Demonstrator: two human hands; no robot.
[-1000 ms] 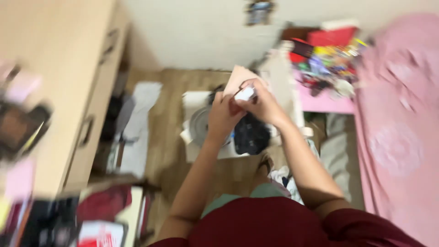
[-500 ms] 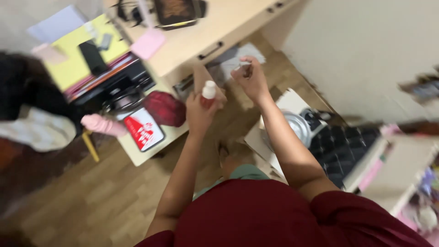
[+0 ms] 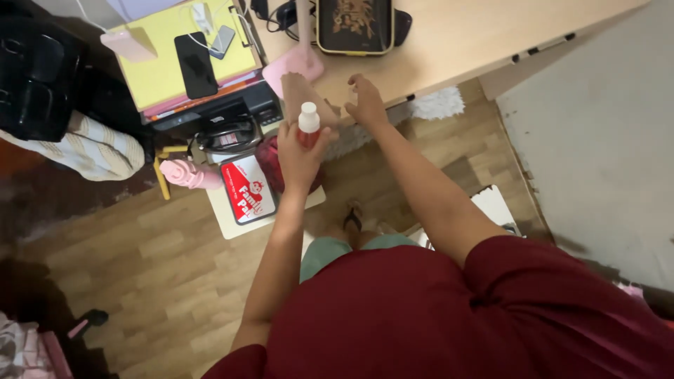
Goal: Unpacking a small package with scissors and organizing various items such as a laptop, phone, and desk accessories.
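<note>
red bottle (image 3: 307,130) with white cap: held upright in the left hand (image 3: 298,151), grip closed around its body, just off the desk (image 3: 456,42) edge. right hand (image 3: 365,102) at 2 o'clock of the bottle, touching the desk edge; its grip state cannot be told.

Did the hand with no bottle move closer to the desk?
Yes. The right hand now rests at the edge of the wooden desk; earlier it was raised beside the left hand, which holds the small bottle.
</note>
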